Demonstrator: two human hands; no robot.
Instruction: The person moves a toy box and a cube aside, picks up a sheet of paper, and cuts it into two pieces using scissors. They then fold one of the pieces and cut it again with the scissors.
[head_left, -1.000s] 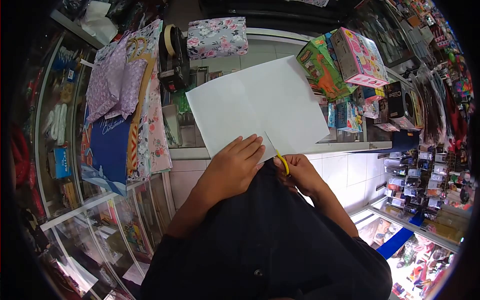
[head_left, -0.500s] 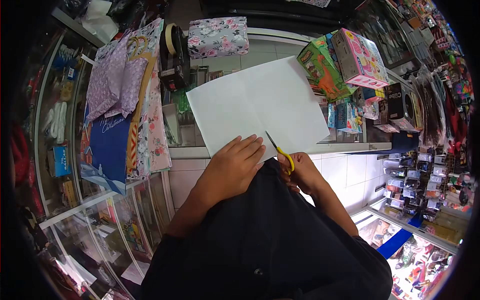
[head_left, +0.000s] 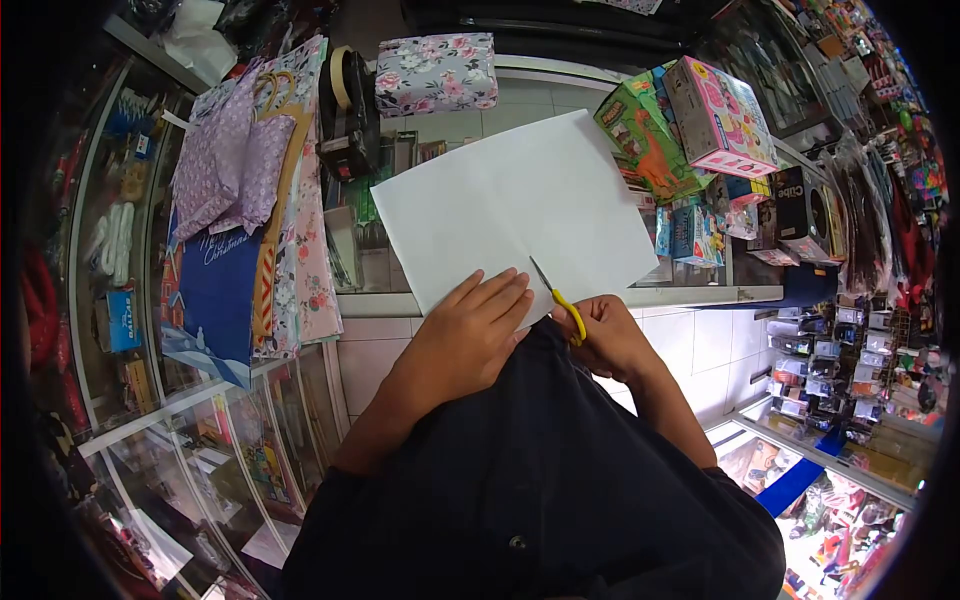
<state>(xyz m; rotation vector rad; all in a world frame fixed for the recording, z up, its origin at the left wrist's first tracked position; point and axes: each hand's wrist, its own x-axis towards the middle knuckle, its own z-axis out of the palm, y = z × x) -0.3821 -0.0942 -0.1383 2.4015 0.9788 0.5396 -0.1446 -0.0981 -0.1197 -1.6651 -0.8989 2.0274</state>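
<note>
A large white sheet of paper (head_left: 515, 205) lies on the glass counter, creased down its middle. My left hand (head_left: 465, 335) presses flat on the sheet's near edge, fingers spread. My right hand (head_left: 608, 338) grips yellow-handled scissors (head_left: 556, 291), whose blades point up into the paper's near edge along the crease. My dark shirt hides the lowest part of the sheet.
A black tape dispenser (head_left: 347, 115) and a floral wrapped box (head_left: 436, 74) stand behind the paper. Boxed toys (head_left: 690, 120) crowd the counter's right side. Gift-wrap sheets and bags (head_left: 245, 200) hang at left. Glass display cases (head_left: 230, 440) sit below.
The scissors have shifted slightly up and left into the paper's edge along the crease, with my right hand following. My left hand has stayed put on the sheet.
</note>
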